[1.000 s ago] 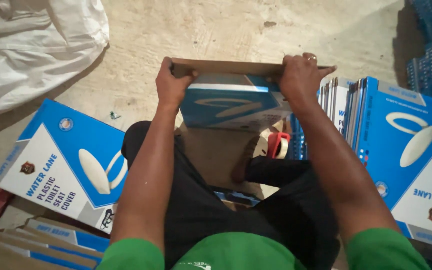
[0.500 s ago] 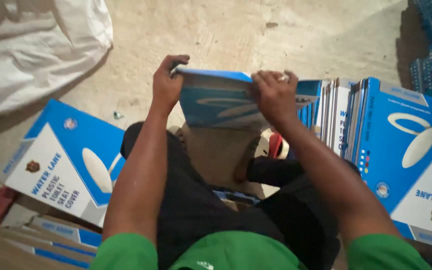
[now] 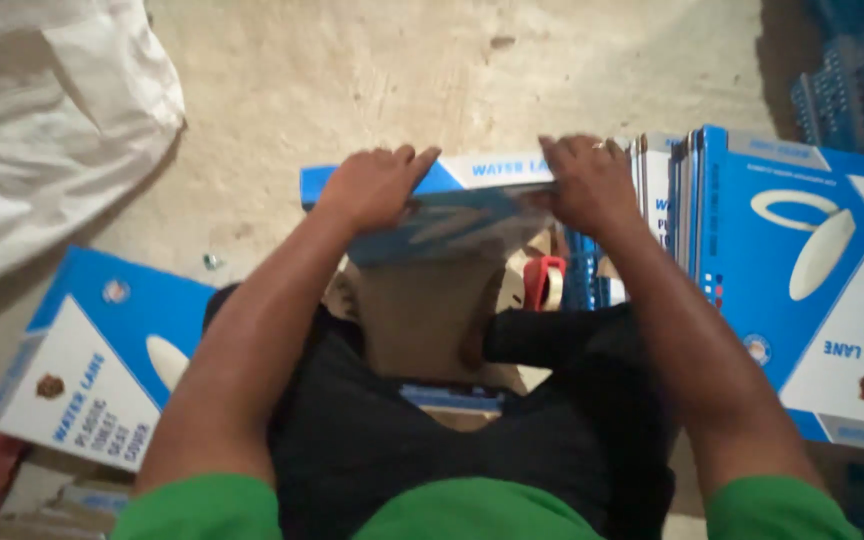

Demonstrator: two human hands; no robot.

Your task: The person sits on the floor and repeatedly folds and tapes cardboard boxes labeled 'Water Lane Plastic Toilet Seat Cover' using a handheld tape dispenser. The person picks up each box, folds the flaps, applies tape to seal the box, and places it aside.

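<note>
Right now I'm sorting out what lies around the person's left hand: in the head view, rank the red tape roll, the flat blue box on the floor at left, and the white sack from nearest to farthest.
From the left hand:
1. Red tape roll, to its right, below the held box.
2. Flat blue box, lower left on the floor.
3. White sack, far left, though its near edge comes about as close as the blue box, so the last two are hard to separate.

1. A flat blue-and-white cardboard box point(image 3: 472, 200) lies across the person's lap, with the left hand point(image 3: 372, 185) on its left end and the right hand point(image 3: 592, 180) on its right end.
2. A row of upright blue cardboard boxes point(image 3: 802, 270) stands to its right.
3. Another flat blue cardboard box point(image 3: 102, 360) lies on the concrete floor point(image 3: 352, 80) to the left.
4. A white plastic sack point(image 3: 42, 130) lies far left, behind that box.
5. A red tape dispenser point(image 3: 544, 283) sits beneath the held box.
</note>
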